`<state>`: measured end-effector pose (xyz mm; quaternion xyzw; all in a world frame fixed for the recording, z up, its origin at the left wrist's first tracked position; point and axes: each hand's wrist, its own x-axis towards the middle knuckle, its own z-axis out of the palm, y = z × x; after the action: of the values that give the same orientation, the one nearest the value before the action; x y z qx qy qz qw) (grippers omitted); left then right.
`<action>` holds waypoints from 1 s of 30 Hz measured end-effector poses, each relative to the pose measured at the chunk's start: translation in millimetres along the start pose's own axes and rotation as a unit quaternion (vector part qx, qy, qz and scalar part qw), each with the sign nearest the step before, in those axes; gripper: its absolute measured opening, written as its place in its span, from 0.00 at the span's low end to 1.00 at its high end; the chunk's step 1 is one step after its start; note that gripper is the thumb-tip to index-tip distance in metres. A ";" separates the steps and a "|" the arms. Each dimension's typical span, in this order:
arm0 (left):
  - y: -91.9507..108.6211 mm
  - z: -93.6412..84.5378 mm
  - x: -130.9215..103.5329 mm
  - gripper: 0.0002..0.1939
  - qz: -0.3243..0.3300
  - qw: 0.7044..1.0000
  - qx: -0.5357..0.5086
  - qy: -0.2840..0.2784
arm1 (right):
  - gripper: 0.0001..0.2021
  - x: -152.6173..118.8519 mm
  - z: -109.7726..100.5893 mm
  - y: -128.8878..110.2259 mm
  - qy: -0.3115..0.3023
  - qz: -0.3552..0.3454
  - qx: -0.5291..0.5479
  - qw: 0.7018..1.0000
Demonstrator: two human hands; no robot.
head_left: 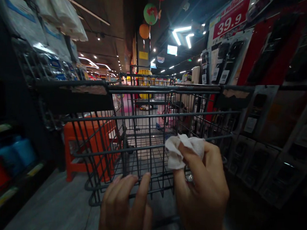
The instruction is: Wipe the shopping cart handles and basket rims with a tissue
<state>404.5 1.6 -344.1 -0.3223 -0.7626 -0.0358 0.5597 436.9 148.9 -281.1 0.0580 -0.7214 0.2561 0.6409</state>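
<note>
A dark metal shopping cart (153,116) stands right in front of me, its wire end facing me. My right hand (203,188) pinches a crumpled white tissue (184,148) between thumb and fingers, at the right part of the wire end. Whether the tissue touches the wires I cannot tell. Lower down and to the left, my left hand (127,207) is open, with its fingers loosely stretched by the cart's lower bars. It holds nothing that I can see. The cart's handle (163,89) runs across above both hands, with worn covers at its two ends.
An orange plastic stool (74,137) stands to the left of the cart. Shelves with packaged goods (54,66) line the left, and hanging blister packs (253,111) the right, below a red price sign (229,22). Grey floor (65,207) shows at the lower left.
</note>
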 end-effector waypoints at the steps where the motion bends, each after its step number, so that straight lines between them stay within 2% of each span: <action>1: -0.2 -0.8 0.6 0.23 0.001 1.000 0.002 -0.004 | 0.11 -6.3 -1.0 0.1 -0.011 0.005 -0.003 1.000; 6: -2.8 -4.0 -0.7 0.24 0.004 1.000 -0.003 -0.011 | 0.09 -35.7 -2.2 4.6 -0.042 0.037 0.006 0.998; 10: -5.8 -3.6 -3.9 0.25 0.008 1.000 0.000 -0.026 | 0.09 -45.8 -3.3 6.9 -0.053 0.048 0.009 0.997; 12: -7.0 -3.1 -5.4 0.25 0.005 1.000 0.000 -0.028 | 0.09 -48.9 -5.6 9.2 -0.059 0.044 0.007 0.997; 16: -9.1 -3.1 -8.0 0.24 0.003 1.000 -0.007 -0.018 | 0.08 -64.9 -14.2 19.6 -0.114 0.011 -0.001 0.993; 17: -9.6 -3.5 -8.5 0.24 -0.001 1.000 -0.010 -0.017 | 0.08 -69.8 -17.6 22.2 -0.116 0.001 -0.002 0.993; 19: -10.4 -4.9 -9.3 0.24 -0.008 1.000 -0.015 -0.017 | 0.08 -74.9 -25.9 25.4 -0.082 0.001 -0.014 0.996; 22: -11.3 -7.6 -10.6 0.24 -0.016 1.000 -0.013 -0.020 | 0.08 -59.7 -36.8 22.5 0.012 0.006 -0.066 0.998; 23: -11.5 -8.4 -11.1 0.24 -0.018 1.000 -0.011 -0.021 | 0.08 -47.9 -37.9 19.8 0.041 -0.001 -0.088 0.995; 24: -11.8 -9.1 -11.8 0.24 -0.021 0.999 -0.009 -0.022 | 0.08 -33.9 -37.1 16.9 0.053 -0.042 -0.105 0.992; 25: -12.2 -9.6 -12.7 0.24 -0.023 1.000 -0.007 -0.020 | 0.07 -19.0 -34.3 14.1 0.096 -0.058 -0.126 0.986; 26: -12.7 -10.0 -13.6 0.24 -0.024 1.000 -0.007 -0.018 | 0.06 -4.6 -29.8 11.7 0.118 -0.054 -0.129 0.983; 27: -13.2 -10.4 -14.7 0.24 -0.025 1.000 -0.007 -0.015 | 0.06 7.8 -24.2 10.0 0.128 -0.071 -0.102 0.984; 30: -15.7 -11.5 -17.6 0.24 -0.030 0.999 -0.006 -0.015 | 0.10 25.0 -7.4 8.6 0.062 -0.120 -0.057 0.989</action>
<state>408.6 -23.5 -350.5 -0.3034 -0.7797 -0.0521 0.5452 435.6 165.7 -259.4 0.0914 -0.6814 0.1391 0.7127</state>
